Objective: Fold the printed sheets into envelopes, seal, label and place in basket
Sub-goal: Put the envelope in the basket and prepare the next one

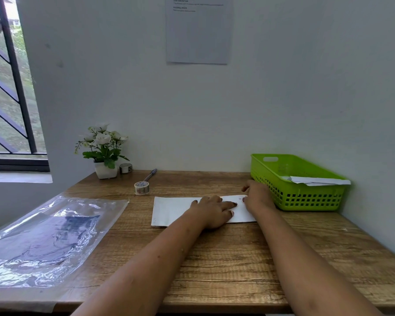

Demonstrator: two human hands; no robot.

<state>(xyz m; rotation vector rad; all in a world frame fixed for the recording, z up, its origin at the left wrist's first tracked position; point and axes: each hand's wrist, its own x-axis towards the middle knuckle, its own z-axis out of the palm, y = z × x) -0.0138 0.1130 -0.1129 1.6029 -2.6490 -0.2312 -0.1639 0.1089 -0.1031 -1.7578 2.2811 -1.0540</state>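
A white folded sheet [171,210] lies flat in the middle of the wooden desk [214,258]. My left hand [212,209] presses on it with straight fingers pointing right. My right hand [257,195] rests on the sheet's right end, fingers pointing left towards a small printed mark. The green plastic basket [310,197] stands at the back right, just beyond my right hand, with a folded white paper [317,180] lying over its rim. A patterned tape roll [141,187] and a pen [150,174] lie behind the sheet to the left.
A clear plastic sleeve [43,240] covers the desk's left side and overhangs its front edge. A potted white flower [104,151] and a second tape roll [125,168] stand at the back left by the wall. A printed notice [198,30] hangs on the wall.
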